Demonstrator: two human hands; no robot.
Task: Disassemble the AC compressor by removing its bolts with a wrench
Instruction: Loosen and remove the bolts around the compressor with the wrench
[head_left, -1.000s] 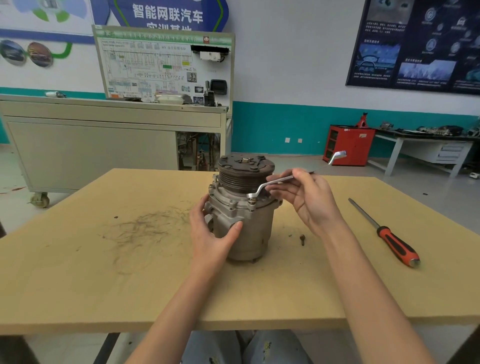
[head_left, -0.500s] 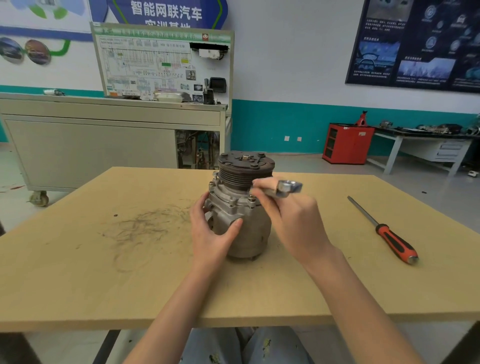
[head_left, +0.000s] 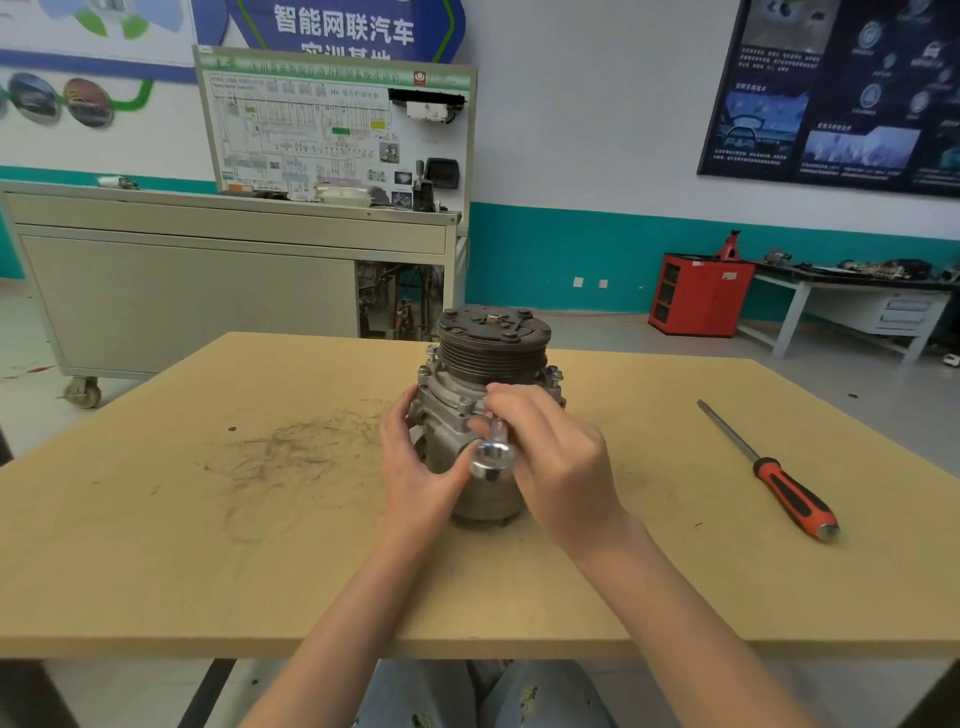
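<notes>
**Compressor upright at mid-worktop, wrench handle swung round to face you**

Your right hand (head_left: 556, 457) has its fingers curled tight round the shank of the wrench (head_left: 493, 452), a slim polished steel bar. Its rounded ring end sticks out toward you. The working end is buried under your fingertips at the flange, so you cannot tell whether it sits on a bolt head.

Your left hand (head_left: 415, 462) wraps the left side of the compressor (head_left: 447, 415), thumb laid across the front. The housing is rough grey cast metal, cylindrical, topped by a dark grooved pulley. Small bolts (head_left: 555, 374) stand up around the flange.

It stands on a pale fibreboard worktop (head_left: 208, 545) with dark scuff marks (head_left: 291, 447) to your left. A screwdriver (head_left: 779, 478) with a red-and-black handle lies well apart on your right.

A second ago the wrench handle pointed away to your right. It has since swept round toward you, while your left hand has kept its grip.
</notes>
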